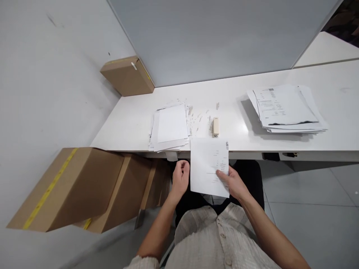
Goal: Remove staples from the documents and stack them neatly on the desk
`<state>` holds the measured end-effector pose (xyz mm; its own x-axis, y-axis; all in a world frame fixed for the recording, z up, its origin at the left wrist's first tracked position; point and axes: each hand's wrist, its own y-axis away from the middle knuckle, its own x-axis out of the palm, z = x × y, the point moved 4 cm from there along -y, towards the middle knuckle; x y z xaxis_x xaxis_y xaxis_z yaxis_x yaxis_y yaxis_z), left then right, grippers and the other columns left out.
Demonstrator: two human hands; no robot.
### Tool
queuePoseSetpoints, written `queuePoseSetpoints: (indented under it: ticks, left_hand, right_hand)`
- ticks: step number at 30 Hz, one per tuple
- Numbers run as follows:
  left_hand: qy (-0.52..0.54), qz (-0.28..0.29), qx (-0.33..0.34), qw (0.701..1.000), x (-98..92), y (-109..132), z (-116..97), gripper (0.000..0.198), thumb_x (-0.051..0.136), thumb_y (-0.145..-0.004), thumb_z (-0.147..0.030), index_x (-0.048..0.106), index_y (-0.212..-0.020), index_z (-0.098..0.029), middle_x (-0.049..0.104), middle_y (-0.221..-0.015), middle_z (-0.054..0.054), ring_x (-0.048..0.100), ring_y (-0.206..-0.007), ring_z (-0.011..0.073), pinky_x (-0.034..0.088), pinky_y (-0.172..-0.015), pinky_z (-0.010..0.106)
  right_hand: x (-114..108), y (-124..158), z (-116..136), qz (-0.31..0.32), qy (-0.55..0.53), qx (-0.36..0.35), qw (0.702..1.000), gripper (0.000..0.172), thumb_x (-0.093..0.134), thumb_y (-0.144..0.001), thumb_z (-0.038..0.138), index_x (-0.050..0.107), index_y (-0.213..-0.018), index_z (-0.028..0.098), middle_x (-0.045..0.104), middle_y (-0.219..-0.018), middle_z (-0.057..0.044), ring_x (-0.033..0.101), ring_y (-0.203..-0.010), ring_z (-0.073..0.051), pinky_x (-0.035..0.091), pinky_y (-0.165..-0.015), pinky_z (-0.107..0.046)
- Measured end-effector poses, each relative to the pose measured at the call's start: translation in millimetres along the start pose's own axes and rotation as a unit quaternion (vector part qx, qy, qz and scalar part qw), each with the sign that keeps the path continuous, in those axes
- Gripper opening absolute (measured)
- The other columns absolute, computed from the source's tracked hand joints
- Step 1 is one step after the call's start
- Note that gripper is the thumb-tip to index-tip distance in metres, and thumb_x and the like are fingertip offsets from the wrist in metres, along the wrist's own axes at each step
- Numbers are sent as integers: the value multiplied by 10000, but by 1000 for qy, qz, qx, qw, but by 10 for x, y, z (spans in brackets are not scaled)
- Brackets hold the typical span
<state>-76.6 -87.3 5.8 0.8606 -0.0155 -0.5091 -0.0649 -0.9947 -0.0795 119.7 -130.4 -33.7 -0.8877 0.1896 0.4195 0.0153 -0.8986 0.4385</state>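
White desk [134, 123], printed sheet [204, 160], edge in right grip [236, 183]

A white desk [232, 89] spans the middle of the frame. On it sit a cardboard box [126, 79] at upper left, a loose paper stack [172, 123] left of centre, small scraps [190, 110] and a cream stapler [215, 126] near the centre, and a printed-sheet pile [282, 106] at right

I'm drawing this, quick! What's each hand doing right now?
Left hand: curled, nothing visible in it; can't tell if fully closed.
Right hand: closed, holding the printed paper.
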Motion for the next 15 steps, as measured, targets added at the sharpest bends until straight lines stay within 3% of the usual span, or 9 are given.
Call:
queuePoseSetpoints:
  ticks: [2,5,10,15]
  left_hand:
    - [105,17,-105,989,53,-62,146,400,426,-876,-489,540,-1073,-160,656,-946,99,622,-888,195,497,-772,340]
    - [256,66,-111,958,189,-116,73,408,544,-821,-484,577,-1067,-160,675,-957,82,633,-864,182,501,-753,297]
    - [294,-23,15,956,107,-384,-525,324,611,-792,-435,655,-967,-166,696,-920,46,633,-869,170,499,-800,282]
    - [288,-66,173,940,-24,-747,-1162,335,577,-808,-472,657,-970,-190,690,-971,45,625,-945,179,490,-880,306]
  right_hand:
    - [-10,38,-9,13,26,-1,1000,411,685,-727,403,618,-1085,212,686,-1082,-74,660,-914,-264,502,-843,-432]
    - [0,84,93,23,90,-30,995,368,653,-761,399,635,-1073,207,689,-1071,-72,651,-927,-263,498,-842,-424]
    - [18,30,761,-38,189,-173,966,276,681,-733,388,696,-939,205,712,-993,-51,638,-951,-270,475,-880,-418]
    - [98,-82,1542,-59,208,-327,920,221,685,-739,346,705,-926,231,716,-975,-19,634,-962,-256,466,-883,-390]
